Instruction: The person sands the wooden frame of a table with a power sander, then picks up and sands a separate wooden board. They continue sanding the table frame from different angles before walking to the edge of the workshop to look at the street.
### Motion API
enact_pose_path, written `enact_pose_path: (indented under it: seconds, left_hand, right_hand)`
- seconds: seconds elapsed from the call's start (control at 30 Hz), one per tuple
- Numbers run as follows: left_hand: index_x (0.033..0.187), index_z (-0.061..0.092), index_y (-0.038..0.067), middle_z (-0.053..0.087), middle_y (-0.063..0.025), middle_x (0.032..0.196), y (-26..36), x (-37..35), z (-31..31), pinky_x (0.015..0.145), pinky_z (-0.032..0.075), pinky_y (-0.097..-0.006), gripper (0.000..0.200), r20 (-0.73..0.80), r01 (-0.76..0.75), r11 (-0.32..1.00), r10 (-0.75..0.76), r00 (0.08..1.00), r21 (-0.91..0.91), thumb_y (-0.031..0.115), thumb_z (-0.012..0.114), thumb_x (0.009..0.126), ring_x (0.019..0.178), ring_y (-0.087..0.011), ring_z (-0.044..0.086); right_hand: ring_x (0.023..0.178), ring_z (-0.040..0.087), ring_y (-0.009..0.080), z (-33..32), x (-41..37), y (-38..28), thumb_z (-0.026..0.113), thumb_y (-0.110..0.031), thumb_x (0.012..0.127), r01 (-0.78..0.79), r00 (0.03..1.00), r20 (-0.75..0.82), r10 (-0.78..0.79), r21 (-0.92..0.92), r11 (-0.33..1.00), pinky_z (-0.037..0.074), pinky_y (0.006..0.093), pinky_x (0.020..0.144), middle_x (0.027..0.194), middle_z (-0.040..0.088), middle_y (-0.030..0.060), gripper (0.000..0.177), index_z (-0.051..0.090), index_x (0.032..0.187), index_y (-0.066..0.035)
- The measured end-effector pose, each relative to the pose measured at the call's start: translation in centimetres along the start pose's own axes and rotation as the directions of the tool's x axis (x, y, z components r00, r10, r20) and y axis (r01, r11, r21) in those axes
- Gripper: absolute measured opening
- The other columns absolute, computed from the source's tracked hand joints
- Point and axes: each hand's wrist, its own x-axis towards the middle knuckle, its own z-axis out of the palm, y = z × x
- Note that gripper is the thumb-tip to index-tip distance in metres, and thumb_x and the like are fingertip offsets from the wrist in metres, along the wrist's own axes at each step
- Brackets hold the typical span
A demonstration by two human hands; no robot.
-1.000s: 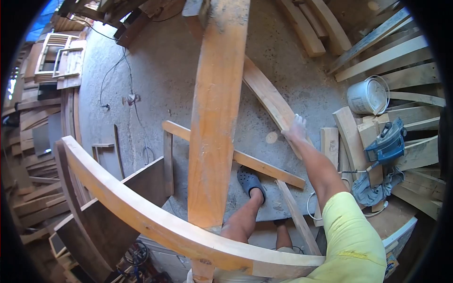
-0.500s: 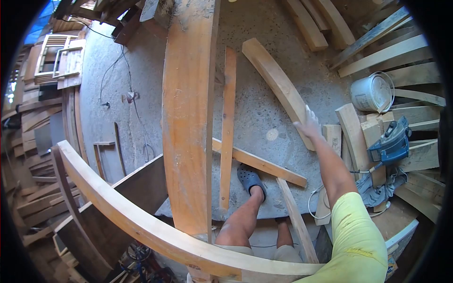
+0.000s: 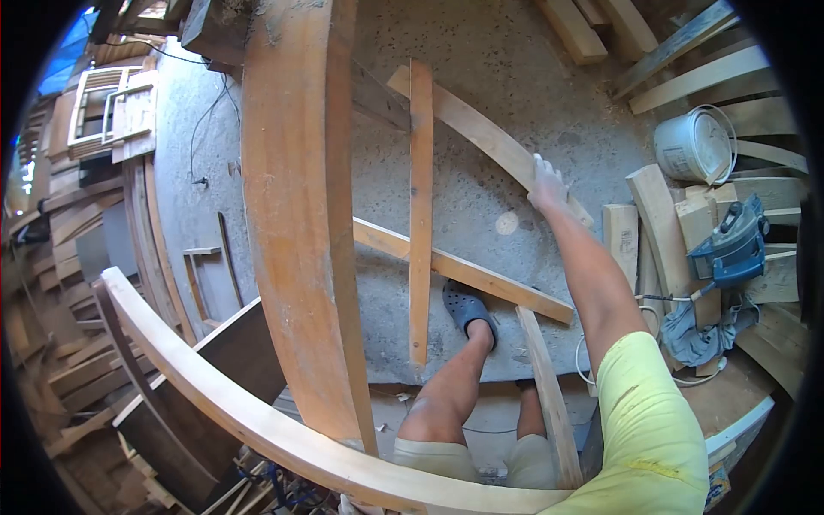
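My right hand (image 3: pixel 549 185), whitish with dust, grips a curved wooden beam (image 3: pixel 485 137) near its right end. The beam slants over the concrete floor, its far end passing behind a narrow upright-looking wooden strip (image 3: pixel 421 206). Closer to me, a long pale curved beam (image 3: pixel 232 403) sweeps across the lower view and ends at my right sleeve (image 3: pixel 652 412). It crosses the foot of a thick orange-brown timber (image 3: pixel 292 206). My left hand is out of sight.
A straight batten (image 3: pixel 489 281) lies across the floor by my clog (image 3: pixel 468 307). On the right are a white bucket (image 3: pixel 693 144), a blue power sander (image 3: pixel 730 240), a grey cloth (image 3: pixel 699 333) and stacked curved timbers. A cable (image 3: pixel 192 142) trails on the left.
My right hand has closed on the curved beam. The beam has swung, its far end shifting left behind the narrow strip. My view has shifted slightly right.
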Motion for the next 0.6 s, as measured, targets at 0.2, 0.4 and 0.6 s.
enact_pose_path:
  seconds: [0.2, 0.4, 0.6]
  left_hand:
    - [0.121, 0.053, 0.01, 0.063, -0.0071, 0.093, 2.0, 1.6, -0.7, 0.066, 0.052, -0.0393, 0.046, -0.013, 0.027, 0.99, -0.025, 1.0, 0.136, 0.046, 0.046, 0.093, 0.074, -0.0281, 0.062]
    - [0.138, 0.04, -0.001, 0.059, -0.0199, 0.113, 0.4, 0.7, -3.0, 0.09, 0.049, -0.041, 0.083, 0.073, -0.094, 0.995, 0.092, 0.993, 0.034, 0.033, 0.078, 0.072, 0.105, -0.0329, 0.061]
    - [0.139, 0.04, -0.001, 0.053, -0.0214, 0.121, 0.2, -2.7, -4.4, 0.089, 0.047, -0.0401, 0.072, -0.069, 0.012, 0.97, -0.03, 0.997, -0.242, 0.033, 0.07, 0.082, 0.111, -0.0353, 0.055]
  right_hand:
    - [0.138, 0.037, 0.0329, -4.1, -2.4, -0.5, 0.071, -0.008, 0.078, 0.059, 0.996, -0.06, -0.07, -0.168, 0.984, 0.022, 0.0682, 0.112, 0.144, 0.04, 0.0065, 0.081, 0.031, 0.148, -0.019]
    - [0.135, 0.039, 0.0339, -14.6, -10.4, 4.7, 0.075, -0.019, 0.076, 0.264, 0.949, 0.254, -0.184, -0.329, 0.907, 0.028, 0.0648, 0.11, 0.145, 0.04, 0.01, 0.072, 0.043, 0.141, -0.015]
    - [0.113, 0.06, 0.0341, -27.2, -20.6, 14.2, 0.078, -0.033, 0.074, 0.543, 0.838, 0.116, -0.534, -0.08, 0.836, 0.048, 0.0418, 0.099, 0.123, 0.062, 0.0171, 0.066, 0.057, 0.13, -0.006]
